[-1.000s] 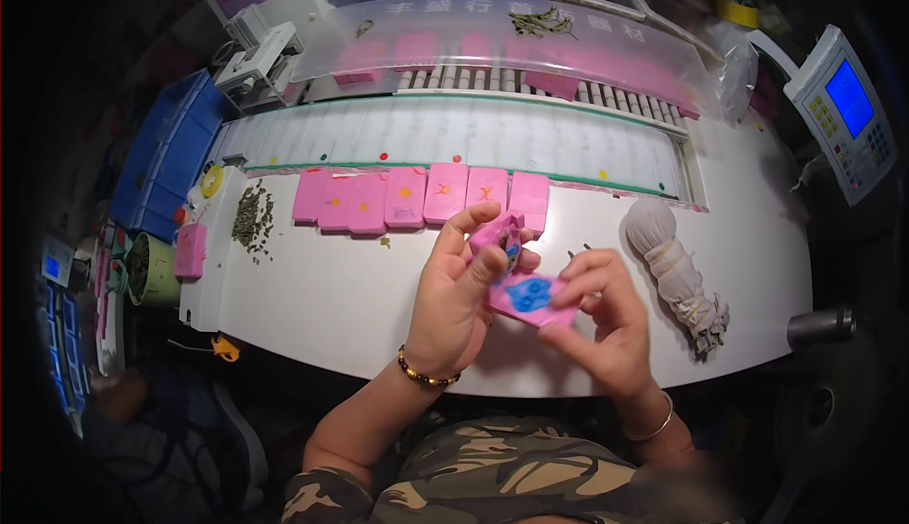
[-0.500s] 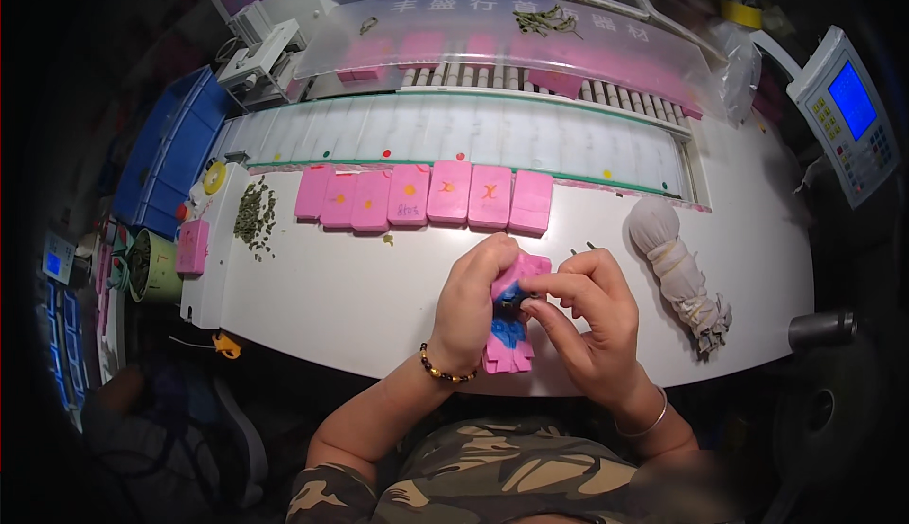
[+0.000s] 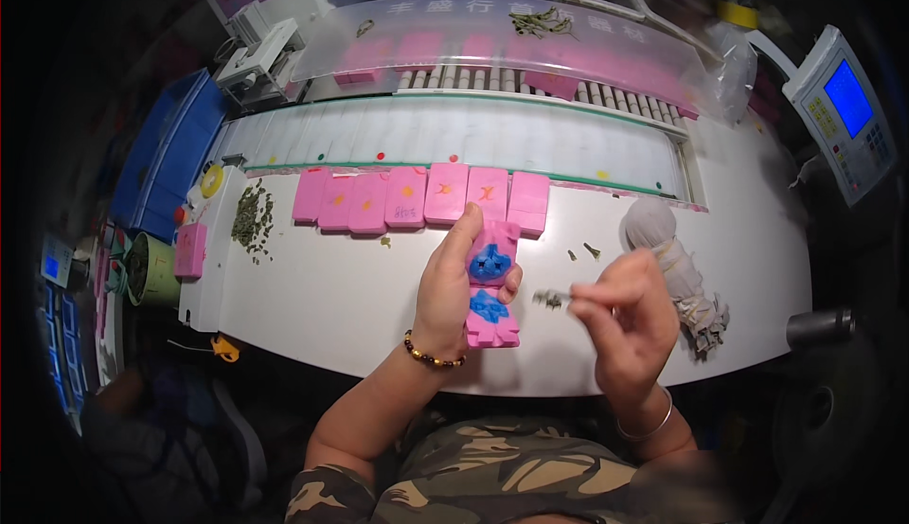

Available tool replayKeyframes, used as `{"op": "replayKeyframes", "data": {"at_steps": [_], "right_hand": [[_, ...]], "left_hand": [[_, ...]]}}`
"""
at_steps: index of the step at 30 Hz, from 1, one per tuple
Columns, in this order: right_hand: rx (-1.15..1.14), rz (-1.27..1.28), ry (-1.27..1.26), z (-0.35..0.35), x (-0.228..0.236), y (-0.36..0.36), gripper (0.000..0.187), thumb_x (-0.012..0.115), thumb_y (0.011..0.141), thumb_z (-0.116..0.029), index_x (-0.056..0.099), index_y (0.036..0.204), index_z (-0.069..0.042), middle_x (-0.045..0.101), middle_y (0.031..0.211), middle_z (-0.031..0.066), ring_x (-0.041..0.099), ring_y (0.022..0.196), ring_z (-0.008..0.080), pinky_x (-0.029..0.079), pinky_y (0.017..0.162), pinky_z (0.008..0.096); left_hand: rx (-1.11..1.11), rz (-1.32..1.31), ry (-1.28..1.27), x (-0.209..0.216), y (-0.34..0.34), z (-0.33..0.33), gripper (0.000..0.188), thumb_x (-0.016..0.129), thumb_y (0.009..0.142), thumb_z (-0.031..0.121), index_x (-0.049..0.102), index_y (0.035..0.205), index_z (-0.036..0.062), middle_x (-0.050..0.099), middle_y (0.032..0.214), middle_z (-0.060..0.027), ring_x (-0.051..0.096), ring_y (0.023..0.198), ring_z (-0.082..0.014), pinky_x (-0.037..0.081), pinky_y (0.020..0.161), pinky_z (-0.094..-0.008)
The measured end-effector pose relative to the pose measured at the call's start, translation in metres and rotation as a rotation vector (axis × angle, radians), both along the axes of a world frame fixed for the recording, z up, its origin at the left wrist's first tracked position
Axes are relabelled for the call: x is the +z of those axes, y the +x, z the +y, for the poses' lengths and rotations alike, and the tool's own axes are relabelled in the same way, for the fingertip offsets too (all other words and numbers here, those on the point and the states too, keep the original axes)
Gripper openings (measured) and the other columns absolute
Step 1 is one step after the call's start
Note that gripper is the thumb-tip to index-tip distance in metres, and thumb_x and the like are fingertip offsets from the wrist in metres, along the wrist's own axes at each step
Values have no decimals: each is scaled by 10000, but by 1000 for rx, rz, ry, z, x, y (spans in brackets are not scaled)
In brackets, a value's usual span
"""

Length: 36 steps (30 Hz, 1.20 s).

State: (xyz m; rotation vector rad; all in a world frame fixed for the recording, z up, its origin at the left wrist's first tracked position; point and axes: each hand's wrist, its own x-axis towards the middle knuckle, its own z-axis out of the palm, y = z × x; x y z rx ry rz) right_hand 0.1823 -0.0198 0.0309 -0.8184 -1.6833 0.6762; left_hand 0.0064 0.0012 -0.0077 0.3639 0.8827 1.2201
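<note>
Against the row of 7 pink blocks (image 3: 407, 200), the opened pink mould (image 3: 490, 264) is nearer the person, in front of the row's right part. The left hand (image 3: 443, 287) grips it, thumb along 1 edge, fingertips round the other. Right of the mould and past the row's right end, the right hand (image 3: 630, 320) pinches a small grey-green piece (image 3: 549, 299). The mould looks light and rubbery, best held by its edges, off the blue patches; the piece looks fragile, best pinched at 1 end. The piece is blurred, and the mould's back is hidden.
</note>
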Motion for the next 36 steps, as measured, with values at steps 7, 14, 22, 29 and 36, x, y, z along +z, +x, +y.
{"op": "replayKeyframes", "data": {"at_steps": [7,14,22,29,36], "right_hand": [[73,587,-528,12,-26,0,64,681,883,35,633,897,-5,525,847,3,458,730,68,373,638,202],[-95,-7,-51,3,-32,-1,182,768,780,39,721,945,-21,485,826,0,444,674,79,368,579,214],[-158,-234,180,1,-30,2,201,806,710,11,722,888,-31,540,748,51,511,623,177,394,513,283],[-183,-441,243,-2,-24,5,179,804,692,-45,702,838,-56,541,733,41,528,615,204,398,496,323],[-115,-437,379,3,-26,11,179,789,711,-56,668,842,-72,599,789,51,558,639,220,438,530,320]], "left_hand": [[-266,166,247,0,4,-19,333,526,1018,270,632,1131,-24,668,874,-78,643,734,-124,532,645,-246],[-210,141,278,-5,7,-27,221,635,957,98,674,1138,-24,704,972,-76,656,874,-99,537,766,-232],[-188,242,296,-2,7,-27,118,632,944,42,657,1040,-22,700,947,-80,665,839,-109,545,758,-240],[-243,311,300,2,3,-26,97,618,947,43,645,1012,-24,685,936,-61,646,822,-93,529,741,-233],[-375,262,253,5,0,-23,102,623,948,81,648,976,-14,651,877,-23,603,782,-64,495,713,-217]]}}
